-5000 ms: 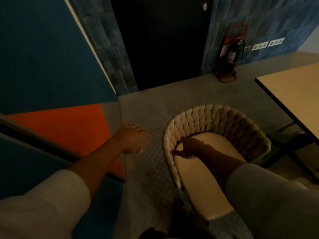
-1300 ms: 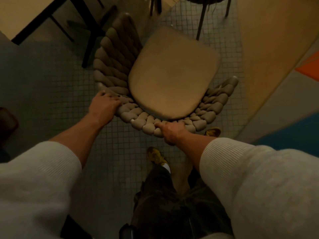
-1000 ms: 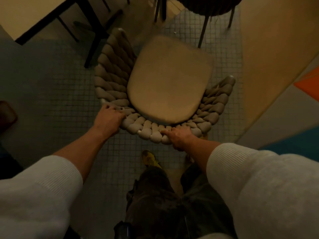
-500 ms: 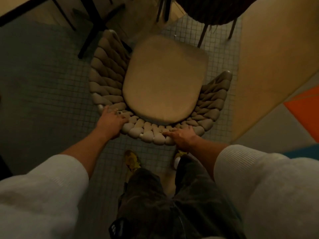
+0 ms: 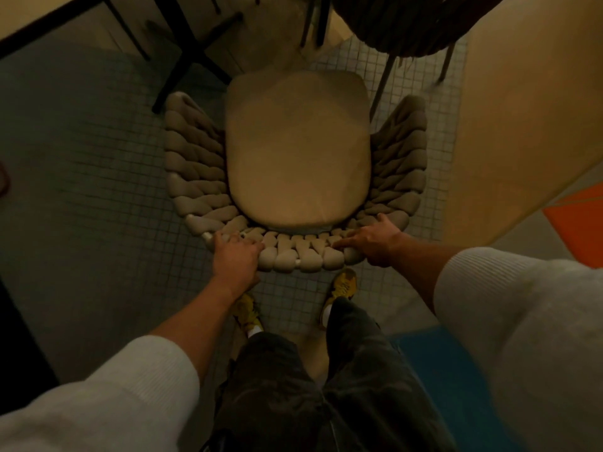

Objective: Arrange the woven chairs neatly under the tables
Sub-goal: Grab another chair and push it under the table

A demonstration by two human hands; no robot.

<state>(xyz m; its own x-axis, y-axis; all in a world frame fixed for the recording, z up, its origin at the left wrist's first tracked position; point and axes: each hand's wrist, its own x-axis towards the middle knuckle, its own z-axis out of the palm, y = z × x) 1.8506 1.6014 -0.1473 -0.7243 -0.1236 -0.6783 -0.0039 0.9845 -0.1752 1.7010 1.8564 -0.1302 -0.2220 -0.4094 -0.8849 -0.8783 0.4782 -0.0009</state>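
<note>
A beige woven chair (image 5: pixel 298 148) with a thick braided backrest and a tan seat cushion stands on the tiled floor right in front of me, seat pointing away. My left hand (image 5: pixel 234 259) grips the backrest's top rim at its left end. My right hand (image 5: pixel 372 243) grips the same rim at its right end, fingers laid over the braid. A light wooden table (image 5: pixel 522 102) fills the upper right, beside the chair. Another table's edge (image 5: pixel 49 24) with black legs shows at the upper left.
A dark woven chair (image 5: pixel 411 24) on thin black legs stands just beyond the beige chair's front. Black table legs (image 5: pixel 192 57) cross at the upper left. My legs and yellow shoes (image 5: pixel 341 285) stand directly behind the chair. An orange and blue wall panel (image 5: pixel 577 223) lies right.
The chair has turned so that its seat points straight away from me, and it sits squarer between the tables. Both hands have kept their hold on the backrest rim and spread wider apart.
</note>
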